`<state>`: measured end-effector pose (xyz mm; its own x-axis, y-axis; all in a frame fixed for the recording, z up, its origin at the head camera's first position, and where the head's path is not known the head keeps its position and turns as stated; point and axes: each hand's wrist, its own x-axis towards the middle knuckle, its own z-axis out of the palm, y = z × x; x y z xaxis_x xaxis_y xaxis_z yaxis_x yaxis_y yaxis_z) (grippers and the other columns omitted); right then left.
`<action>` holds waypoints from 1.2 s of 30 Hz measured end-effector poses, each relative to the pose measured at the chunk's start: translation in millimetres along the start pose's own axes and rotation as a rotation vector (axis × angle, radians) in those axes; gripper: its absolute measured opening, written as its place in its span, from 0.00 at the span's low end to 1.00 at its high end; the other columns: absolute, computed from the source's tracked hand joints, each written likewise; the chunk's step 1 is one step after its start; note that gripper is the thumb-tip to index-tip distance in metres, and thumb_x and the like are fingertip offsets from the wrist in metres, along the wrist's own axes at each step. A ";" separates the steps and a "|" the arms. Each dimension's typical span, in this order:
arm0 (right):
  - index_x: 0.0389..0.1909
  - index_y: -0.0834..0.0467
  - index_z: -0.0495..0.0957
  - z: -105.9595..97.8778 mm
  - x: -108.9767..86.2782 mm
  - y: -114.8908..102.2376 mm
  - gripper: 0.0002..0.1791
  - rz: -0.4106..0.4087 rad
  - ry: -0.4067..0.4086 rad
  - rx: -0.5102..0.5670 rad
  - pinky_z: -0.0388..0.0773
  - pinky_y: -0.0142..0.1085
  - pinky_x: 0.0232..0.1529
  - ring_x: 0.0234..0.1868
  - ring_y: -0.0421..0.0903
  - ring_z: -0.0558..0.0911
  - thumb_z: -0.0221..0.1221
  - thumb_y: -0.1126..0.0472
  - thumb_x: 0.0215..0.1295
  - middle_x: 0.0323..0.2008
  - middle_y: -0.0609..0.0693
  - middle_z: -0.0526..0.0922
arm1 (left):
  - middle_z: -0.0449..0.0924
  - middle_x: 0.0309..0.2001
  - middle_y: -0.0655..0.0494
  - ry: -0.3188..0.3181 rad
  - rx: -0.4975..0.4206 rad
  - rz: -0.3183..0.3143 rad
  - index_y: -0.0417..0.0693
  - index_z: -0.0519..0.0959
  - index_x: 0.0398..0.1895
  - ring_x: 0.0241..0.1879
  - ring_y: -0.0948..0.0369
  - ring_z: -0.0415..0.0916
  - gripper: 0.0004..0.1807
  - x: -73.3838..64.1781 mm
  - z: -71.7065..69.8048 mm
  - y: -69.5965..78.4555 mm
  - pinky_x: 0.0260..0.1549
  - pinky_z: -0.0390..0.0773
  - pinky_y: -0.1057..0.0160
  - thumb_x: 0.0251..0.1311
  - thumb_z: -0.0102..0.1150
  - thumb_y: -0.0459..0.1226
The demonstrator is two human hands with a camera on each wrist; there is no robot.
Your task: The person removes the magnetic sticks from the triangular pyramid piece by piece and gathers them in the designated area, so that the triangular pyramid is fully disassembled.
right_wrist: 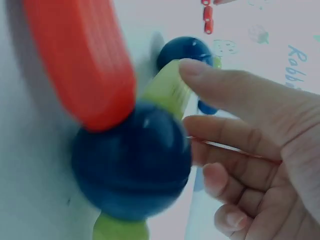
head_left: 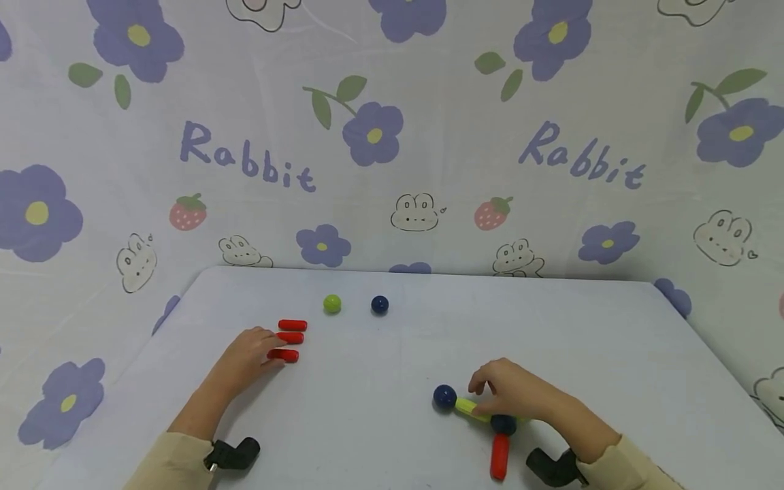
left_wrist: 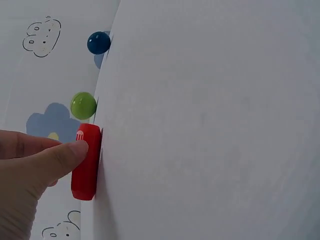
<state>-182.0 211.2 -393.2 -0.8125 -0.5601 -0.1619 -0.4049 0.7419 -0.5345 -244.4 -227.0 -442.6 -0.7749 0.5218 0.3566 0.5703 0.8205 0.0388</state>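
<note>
My left hand pinches the nearest of three short red magnetic-looking rods; in the left wrist view the thumb lies flat on that red rod. Just beyond lie the middle rod and the far rod. On the right is a joined piece: a dark blue ball, a yellow-green rod, a second blue ball and a red rod. Over it is my right hand, its thumb at the yellow-green rod and its loosely bent fingers apart from it. Another yellow-green rod end joins the second ball.
Toward the back of the white table sit a loose green ball and a dark blue ball. A patterned cloth hangs behind the table. Black wrist-worn devices show near both sleeves.
</note>
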 end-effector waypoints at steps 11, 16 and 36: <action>0.34 0.62 0.82 8.1 5.5 -6.8 0.11 0.034 0.000 0.056 0.72 0.28 0.27 0.27 0.37 0.73 0.68 0.64 0.48 0.27 0.46 0.81 | 0.84 0.39 0.57 0.070 -0.179 0.150 0.46 0.83 0.41 0.43 0.60 0.78 0.17 25.7 3.8 74.3 0.46 0.78 0.59 0.47 0.70 0.43; 0.30 0.61 0.83 13.1 7.8 -8.1 0.07 0.045 0.018 0.093 0.72 0.28 0.27 0.28 0.37 0.73 0.68 0.65 0.48 0.26 0.44 0.81 | 0.83 0.45 0.58 -0.073 -0.317 0.158 0.48 0.81 0.47 0.49 0.61 0.76 0.19 46.5 8.9 123.8 0.53 0.75 0.58 0.54 0.65 0.45; 0.30 0.60 0.84 27.0 6.8 -12.2 0.05 -0.040 0.090 0.151 0.68 0.26 0.20 0.21 0.33 0.69 0.65 0.66 0.51 0.26 0.45 0.83 | 0.84 0.43 0.57 -0.231 -0.454 0.209 0.44 0.80 0.47 0.44 0.65 0.78 0.21 65.6 33.7 203.5 0.48 0.74 0.70 0.52 0.66 0.45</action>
<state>-171.3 188.3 -410.2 -0.8343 -0.5473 -0.0668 -0.3753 0.6525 -0.6583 -188.3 -18.0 -442.8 -0.6432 0.7424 0.1873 0.7390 0.5378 0.4058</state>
